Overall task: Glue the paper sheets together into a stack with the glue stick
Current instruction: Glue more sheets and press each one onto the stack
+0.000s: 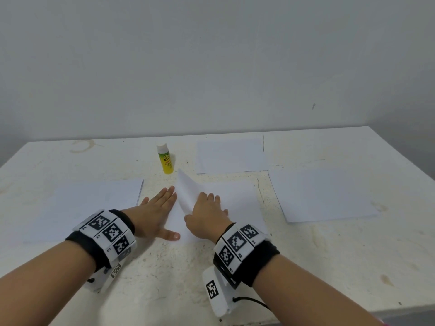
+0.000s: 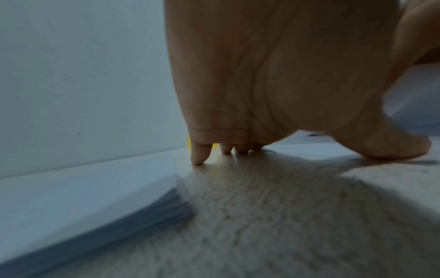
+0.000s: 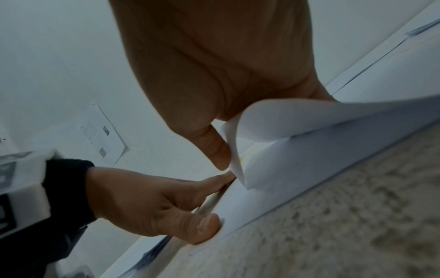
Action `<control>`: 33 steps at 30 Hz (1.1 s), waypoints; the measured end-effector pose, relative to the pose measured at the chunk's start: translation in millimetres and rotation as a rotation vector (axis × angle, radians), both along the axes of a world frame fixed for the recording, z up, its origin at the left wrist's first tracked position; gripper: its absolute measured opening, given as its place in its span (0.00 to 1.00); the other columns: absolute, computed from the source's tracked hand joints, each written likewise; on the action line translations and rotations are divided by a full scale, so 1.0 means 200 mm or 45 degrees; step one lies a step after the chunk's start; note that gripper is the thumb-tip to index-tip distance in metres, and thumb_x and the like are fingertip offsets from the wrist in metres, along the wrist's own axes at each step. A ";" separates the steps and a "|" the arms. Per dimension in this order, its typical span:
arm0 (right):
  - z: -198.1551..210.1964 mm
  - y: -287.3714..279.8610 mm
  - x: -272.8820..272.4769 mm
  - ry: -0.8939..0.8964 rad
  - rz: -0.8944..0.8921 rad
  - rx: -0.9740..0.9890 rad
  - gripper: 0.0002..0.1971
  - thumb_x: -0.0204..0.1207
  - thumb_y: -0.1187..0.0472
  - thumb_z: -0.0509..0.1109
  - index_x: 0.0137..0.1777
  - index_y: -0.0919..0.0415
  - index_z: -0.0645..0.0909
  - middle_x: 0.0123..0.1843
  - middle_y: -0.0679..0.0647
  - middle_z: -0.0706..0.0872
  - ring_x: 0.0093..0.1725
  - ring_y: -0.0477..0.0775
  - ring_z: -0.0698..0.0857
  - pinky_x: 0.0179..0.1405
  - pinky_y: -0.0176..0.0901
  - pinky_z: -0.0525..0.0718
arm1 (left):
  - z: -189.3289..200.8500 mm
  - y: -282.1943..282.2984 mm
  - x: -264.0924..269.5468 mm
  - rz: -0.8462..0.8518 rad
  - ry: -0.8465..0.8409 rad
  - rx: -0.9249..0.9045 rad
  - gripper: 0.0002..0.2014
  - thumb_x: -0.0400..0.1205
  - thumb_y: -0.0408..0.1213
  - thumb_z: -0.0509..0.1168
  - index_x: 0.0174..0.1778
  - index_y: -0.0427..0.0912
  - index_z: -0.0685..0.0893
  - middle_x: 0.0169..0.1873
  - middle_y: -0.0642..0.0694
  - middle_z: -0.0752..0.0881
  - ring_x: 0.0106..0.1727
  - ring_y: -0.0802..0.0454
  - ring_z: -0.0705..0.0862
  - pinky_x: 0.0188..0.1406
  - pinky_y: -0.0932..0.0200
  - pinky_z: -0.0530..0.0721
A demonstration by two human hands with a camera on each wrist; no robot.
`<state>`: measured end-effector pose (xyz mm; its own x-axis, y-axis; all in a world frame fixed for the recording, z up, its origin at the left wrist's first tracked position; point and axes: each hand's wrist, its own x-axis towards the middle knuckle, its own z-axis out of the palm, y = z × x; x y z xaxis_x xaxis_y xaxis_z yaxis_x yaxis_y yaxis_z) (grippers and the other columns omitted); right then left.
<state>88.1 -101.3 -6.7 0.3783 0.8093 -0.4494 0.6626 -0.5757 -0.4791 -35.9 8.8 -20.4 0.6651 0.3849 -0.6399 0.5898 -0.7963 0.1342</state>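
Paper sheets lay in four places on the tabletop [image 1: 164,274]: a pile at the left [image 1: 77,208], a middle sheet [image 1: 237,201] directly ahead of the person, a far pile [image 1: 231,156] and a right pile [image 1: 324,196]. The glue stick [image 1: 166,158] stood upright and capped beyond the hands, between the left pile and the far pile, touched by neither hand. The right hand [image 1: 207,215] lay on the middle sheet and pinched its near-left corner, which curled up and away from the surface, thumb on one face and fingers on the other. The left hand [image 1: 155,212] rested just beside it, fingers straight and spread, palm down, its thumb pressing the same sheet's near-left edge flat. The glue stick lay straight ahead of the left hand, fingers already pointing toward it, so that hand seemed the nearer one to reach it; its long axis was vertical.

The head view alone showed the whole layout and the upright tube. The left wrist view showed the left hand's fingertips [image 2: 199,159] touching the tabletop, the left pile's stacked edges [image 2: 176,205] close beside them, and only a sliver of yellow behind the fingers. The right wrist view showed the lifted corner [image 3: 235,150] bowed over against the right thumb [image 3: 214,150], and the left thumb [image 3: 204,229] holding paper down.
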 end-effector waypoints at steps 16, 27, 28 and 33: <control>-0.05 0.01 0.04 -0.037 0.117 -0.012 0.28 0.78 0.51 0.66 0.77 0.53 0.66 0.79 0.63 0.61 0.82 0.64 0.55 0.77 0.63 0.64 | 0.03 -0.01 -0.02 0.002 0.019 0.070 0.80 0.39 0.90 0.32 0.81 0.37 0.29 0.76 0.37 0.19 0.79 0.40 0.24 0.82 0.42 0.40; -0.08 0.06 0.06 -0.091 0.157 -0.048 0.33 0.73 0.45 0.71 0.76 0.55 0.70 0.79 0.59 0.66 0.81 0.62 0.56 0.77 0.61 0.65 | 0.11 -0.05 0.01 0.126 0.112 0.080 0.66 0.70 0.75 0.58 0.79 0.29 0.27 0.79 0.35 0.25 0.82 0.42 0.29 0.81 0.52 0.37; -0.08 0.06 0.06 -0.106 0.162 -0.048 0.33 0.73 0.44 0.71 0.77 0.55 0.70 0.79 0.59 0.66 0.81 0.62 0.57 0.77 0.61 0.65 | 0.11 -0.05 0.01 0.105 0.113 0.078 0.70 0.63 0.82 0.52 0.78 0.29 0.26 0.79 0.35 0.25 0.82 0.42 0.29 0.80 0.52 0.37; -0.10 0.07 0.06 -0.131 0.193 -0.068 0.39 0.70 0.34 0.70 0.77 0.55 0.70 0.80 0.60 0.65 0.81 0.63 0.58 0.76 0.61 0.66 | 0.09 -0.04 -0.01 0.046 0.144 0.136 0.74 0.52 0.86 0.43 0.78 0.29 0.27 0.79 0.34 0.25 0.82 0.42 0.29 0.80 0.52 0.36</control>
<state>100.7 -87.4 -27.4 0.2998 0.8367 -0.4584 0.7875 -0.4883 -0.3761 -38.1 1.8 -2.9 0.5760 0.4770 -0.6638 0.6247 -0.7807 -0.0189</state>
